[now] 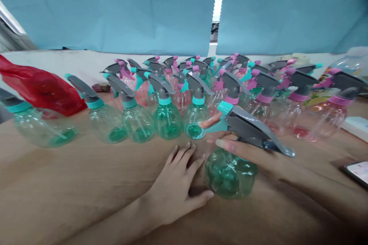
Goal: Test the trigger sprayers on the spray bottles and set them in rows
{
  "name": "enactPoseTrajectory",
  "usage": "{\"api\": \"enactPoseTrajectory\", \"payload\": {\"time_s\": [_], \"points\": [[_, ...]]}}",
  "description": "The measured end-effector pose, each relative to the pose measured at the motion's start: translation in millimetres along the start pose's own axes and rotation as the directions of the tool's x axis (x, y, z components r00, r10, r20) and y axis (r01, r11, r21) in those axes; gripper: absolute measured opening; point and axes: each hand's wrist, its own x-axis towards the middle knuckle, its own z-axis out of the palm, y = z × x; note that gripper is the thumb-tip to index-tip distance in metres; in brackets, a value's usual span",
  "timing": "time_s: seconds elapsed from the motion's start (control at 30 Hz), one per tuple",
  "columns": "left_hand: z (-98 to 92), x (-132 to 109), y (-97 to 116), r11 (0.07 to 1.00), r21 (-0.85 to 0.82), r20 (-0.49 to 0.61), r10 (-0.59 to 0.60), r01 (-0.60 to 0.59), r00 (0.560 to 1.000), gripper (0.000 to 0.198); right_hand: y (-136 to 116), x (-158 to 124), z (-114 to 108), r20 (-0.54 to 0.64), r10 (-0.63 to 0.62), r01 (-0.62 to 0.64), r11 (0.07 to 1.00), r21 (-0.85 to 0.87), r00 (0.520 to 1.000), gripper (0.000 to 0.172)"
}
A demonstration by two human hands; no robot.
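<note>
A green see-through spray bottle [230,174] with a grey and teal trigger head stands on the brown table [71,199] in front of me. My right hand [244,149] is wrapped round its neck just under the trigger head, thumb and fingers closed on it. My left hand [176,183] lies flat on the table beside the bottle's base, fingers stretched out, thumb touching the bottle's lower side. It holds nothing.
Several green spray bottles [166,116] and pink ones [324,116] stand in rows behind. A red plastic bag [40,88] lies at the far left. A phone [358,172] sits at the right edge. Blue curtains hang at the back.
</note>
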Motion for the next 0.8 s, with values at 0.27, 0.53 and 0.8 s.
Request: {"api": "enactPoseTrajectory", "payload": {"time_s": [0.27,0.53,0.8], "points": [[1.5,0.1,-0.1,1.000,0.003,-0.007,0.004,-0.004,1.000,0.067,3.8,-0.4,0.9,-0.015,0.040,-0.038,0.992,0.123,0.999,0.023],[-0.9,-1.3,0.8,1.000,-0.004,-0.004,0.000,0.000,1.000,0.068,4.3,0.5,1.2,0.023,0.086,-0.089,0.980,0.177,0.996,0.024],[-0.4,0.2,0.7,1.000,-0.014,-0.018,0.009,-0.009,1.000,0.064,5.0,-0.4,0.8,0.009,0.106,-0.106,0.984,0.145,0.994,0.025]]}}
